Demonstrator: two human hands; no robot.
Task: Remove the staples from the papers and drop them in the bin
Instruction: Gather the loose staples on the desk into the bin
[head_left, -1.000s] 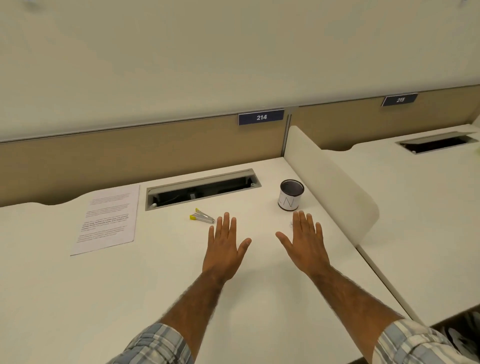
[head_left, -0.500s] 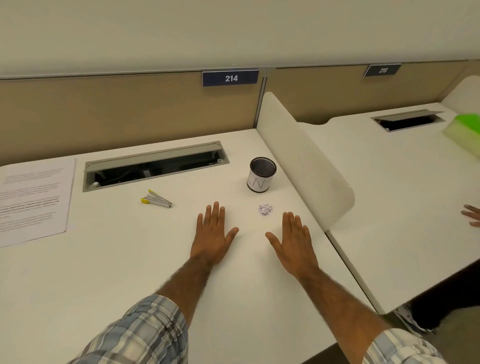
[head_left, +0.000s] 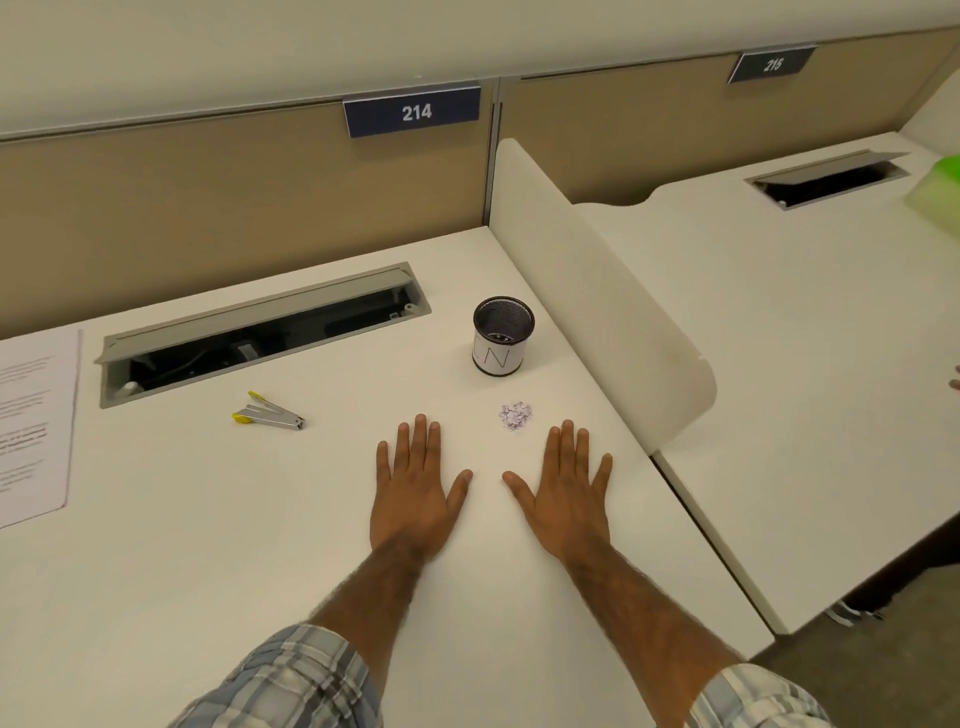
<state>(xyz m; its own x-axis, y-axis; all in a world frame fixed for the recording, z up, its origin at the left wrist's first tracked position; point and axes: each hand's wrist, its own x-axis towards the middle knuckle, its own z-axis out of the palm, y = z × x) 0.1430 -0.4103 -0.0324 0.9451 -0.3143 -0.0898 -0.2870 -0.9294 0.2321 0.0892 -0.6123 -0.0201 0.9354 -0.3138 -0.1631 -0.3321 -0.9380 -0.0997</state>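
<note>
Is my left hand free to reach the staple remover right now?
Probably yes: the left hand lies flat and empty, and only bare desk separates it from the staple remover.

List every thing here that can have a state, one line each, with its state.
left hand: open, flat on the desk, holding nothing.
right hand: open, flat on the desk, holding nothing.
staple remover: lying on the desk, untouched, arms spread.
mesh bin: upright, open-topped.
staple pile: loose on the desk, outside the bin.
papers: lying flat, partly out of frame.
cable hatch: lid open.
neighbouring desk's hatch: lid open.
</note>
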